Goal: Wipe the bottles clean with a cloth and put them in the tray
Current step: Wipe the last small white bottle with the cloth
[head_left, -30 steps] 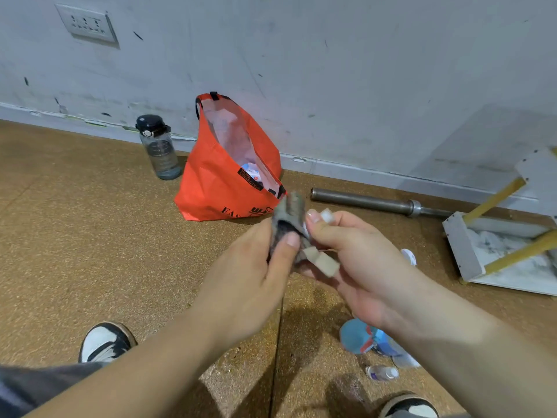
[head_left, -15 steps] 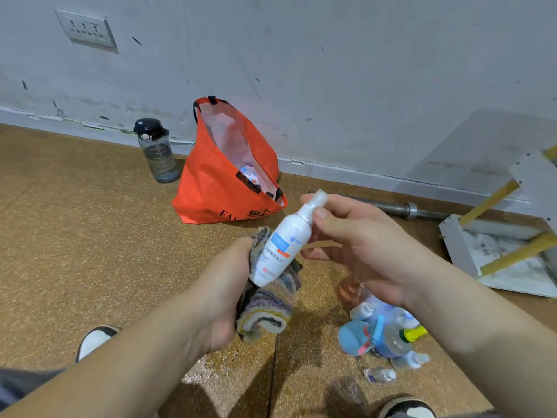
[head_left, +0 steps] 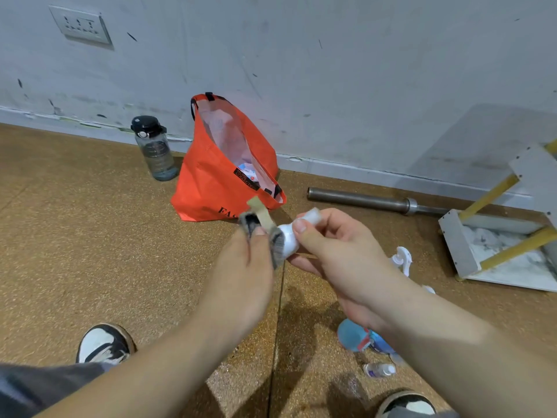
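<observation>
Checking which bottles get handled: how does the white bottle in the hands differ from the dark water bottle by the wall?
The white bottle is opaque white; the water bottle is see-through grey with a black lid. The white bottle is held tilted in the air, the right hand pinching its top and the left hand holding a cloth against it; the water bottle stands upright on the floor, untouched.

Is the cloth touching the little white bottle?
Touching. The head view shows the cloth, gripped by the left hand, pressed against the white bottle, whose top the right hand pinches.
</observation>
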`<act>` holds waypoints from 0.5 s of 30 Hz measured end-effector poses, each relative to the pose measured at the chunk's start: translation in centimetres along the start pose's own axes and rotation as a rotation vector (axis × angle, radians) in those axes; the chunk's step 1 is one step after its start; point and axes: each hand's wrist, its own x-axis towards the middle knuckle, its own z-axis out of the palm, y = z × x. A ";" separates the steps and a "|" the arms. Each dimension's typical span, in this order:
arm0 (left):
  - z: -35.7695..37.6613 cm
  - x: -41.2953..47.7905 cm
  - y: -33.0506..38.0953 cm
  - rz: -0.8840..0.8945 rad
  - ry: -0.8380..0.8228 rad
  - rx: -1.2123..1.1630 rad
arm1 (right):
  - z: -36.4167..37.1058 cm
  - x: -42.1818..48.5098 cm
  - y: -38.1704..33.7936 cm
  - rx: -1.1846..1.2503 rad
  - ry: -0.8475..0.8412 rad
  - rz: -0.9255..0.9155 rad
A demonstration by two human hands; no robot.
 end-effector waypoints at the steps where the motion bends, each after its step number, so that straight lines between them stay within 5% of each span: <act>1: 0.1 -0.2 -0.6 0.229 0.004 0.226 | 0.1 -0.2 0.1 0.027 -0.001 0.029; 3: 0.2 -0.3 -1.2 0.444 -0.004 0.404 | -0.1 -0.5 0.0 0.140 -0.021 0.105; 6: -0.2 0.5 -1.7 0.422 -0.082 0.379 | -0.4 -0.5 -0.4 0.158 -0.022 0.132; 11: -0.6 1.5 -1.5 -0.383 -0.235 -0.356 | -1.3 0.6 -1.2 0.095 0.108 0.074; 15: -0.3 1.9 -2.7 -0.502 -0.197 -0.464 | -1.7 0.9 -1.2 0.024 0.057 0.078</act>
